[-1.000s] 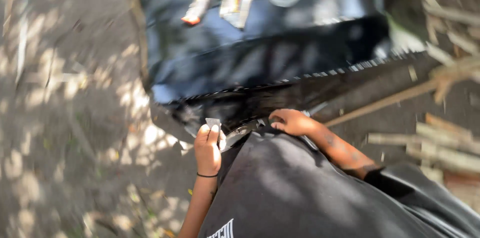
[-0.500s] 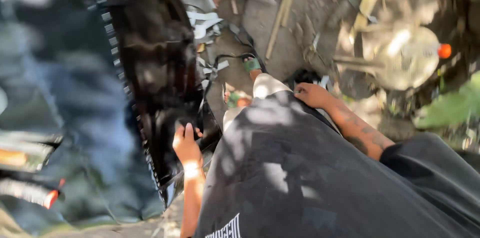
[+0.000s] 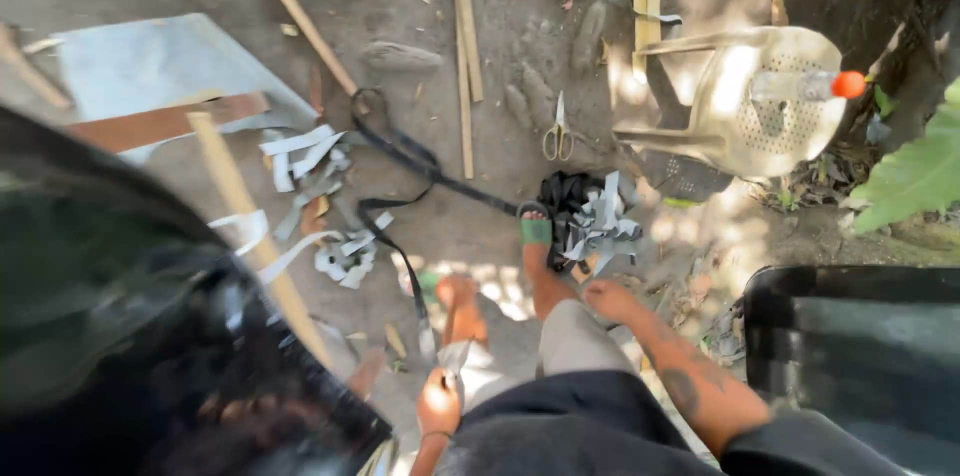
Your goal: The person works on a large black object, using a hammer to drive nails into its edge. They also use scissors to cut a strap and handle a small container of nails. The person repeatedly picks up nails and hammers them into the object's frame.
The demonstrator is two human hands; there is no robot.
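My left hand point(image 3: 440, 404) is low in the middle, fingers closed on a small grey strip point(image 3: 452, 361), right beside the edge of a big glossy black panel point(image 3: 150, 336) that fills the lower left. My right hand point(image 3: 612, 300) lies flat on my knee with nothing in it. Beyond the hands, my feet stand on bare dirt in green sandals point(image 3: 534, 230). A long black strap point(image 3: 400, 151) runs across the ground toward my left hand. Cut grey strips point(image 3: 335, 251) lie scattered left of my feet.
Yellow-handled scissors point(image 3: 558, 134) lie on the dirt ahead. A heap of black and grey strips point(image 3: 598, 218) sits by my right foot. A tipped beige plastic chair point(image 3: 770, 111) carries a bottle with an orange cap point(image 3: 812, 86). Bamboo sticks point(image 3: 462, 56), a grey sheet point(image 3: 150, 66), a dark tub point(image 3: 860, 356) surround me.
The view has swung away from the black panel toward the ground and my feet. My left hand stays at the panel's edge; my right hand moved onto my knee.
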